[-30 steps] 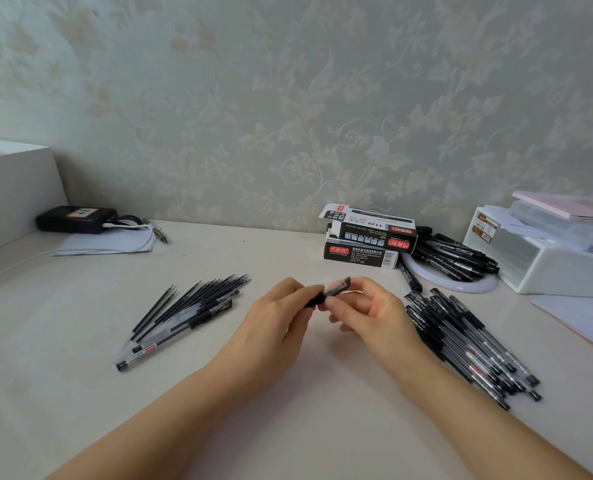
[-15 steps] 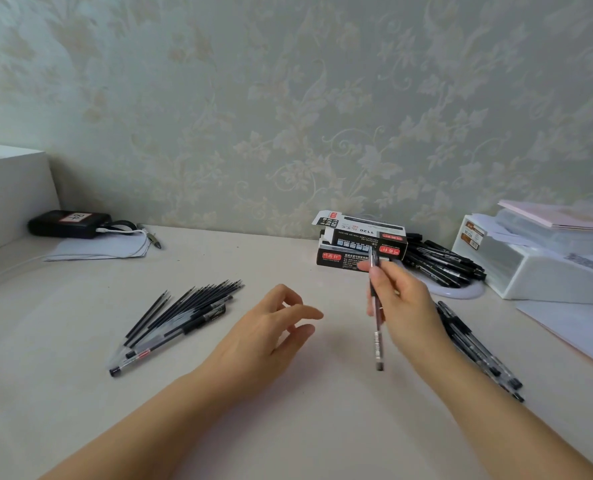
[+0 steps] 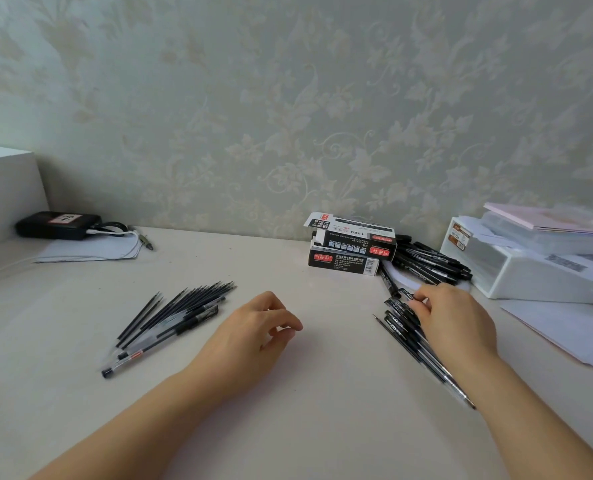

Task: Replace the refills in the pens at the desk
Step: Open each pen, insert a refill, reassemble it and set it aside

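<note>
My left hand hovers just above the middle of the desk, fingers loosely curled and apart, with nothing in it. My right hand lies palm down on the heap of black capped pens at the right, fingertips touching the caps at the heap's far end. Whether it grips one of them is hidden under the fingers. To the left lies a fan of thin black refills, with a clear-barrelled pen along its near side.
Two stacked black refill boxes stand at the back, more black pens on a white disc beside them. White storage box and paper sheets at right. Black device, cable and papers at back left.
My right hand carried the pen from the middle of the desk to the right and came down on the pen heap. My left hand let go and stayed in the middle.
</note>
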`<state>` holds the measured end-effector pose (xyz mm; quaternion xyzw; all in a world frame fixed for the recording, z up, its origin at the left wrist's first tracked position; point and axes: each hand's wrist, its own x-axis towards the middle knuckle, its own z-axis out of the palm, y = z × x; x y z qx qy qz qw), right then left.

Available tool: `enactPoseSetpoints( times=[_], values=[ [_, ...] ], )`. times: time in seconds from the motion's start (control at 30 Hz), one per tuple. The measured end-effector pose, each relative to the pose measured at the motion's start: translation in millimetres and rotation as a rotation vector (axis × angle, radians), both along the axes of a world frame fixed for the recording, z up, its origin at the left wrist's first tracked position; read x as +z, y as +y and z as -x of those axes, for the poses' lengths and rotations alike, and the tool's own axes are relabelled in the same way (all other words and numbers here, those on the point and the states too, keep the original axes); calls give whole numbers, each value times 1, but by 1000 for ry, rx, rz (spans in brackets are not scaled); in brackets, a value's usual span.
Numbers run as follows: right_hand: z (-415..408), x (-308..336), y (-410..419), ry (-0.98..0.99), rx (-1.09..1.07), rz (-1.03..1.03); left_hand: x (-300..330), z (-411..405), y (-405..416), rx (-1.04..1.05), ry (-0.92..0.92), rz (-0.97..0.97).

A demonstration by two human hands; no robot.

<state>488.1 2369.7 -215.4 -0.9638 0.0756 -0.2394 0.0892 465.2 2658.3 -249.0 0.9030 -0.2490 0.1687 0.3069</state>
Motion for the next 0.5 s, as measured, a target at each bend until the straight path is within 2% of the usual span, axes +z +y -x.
enactPoseSetpoints(
  times=[0.1, 0.2, 0.33, 0.43, 0.5],
  values=[
    [-2, -1, -2, 8, -18, 20, -1, 0, 1, 7, 11, 2],
    [-2, 0, 2, -96, 23, 50, 2, 0, 2, 71, -7, -13],
    [8, 0, 35, -278, 260, 2, 14, -1, 13, 391, -109, -117],
    [20, -9, 69, -292, 464, 23, 18, 0, 23, 718, -12, -321],
    [23, -18, 85, -246, 581, 39, 18, 2, 25, 852, 56, -392]
  ],
)
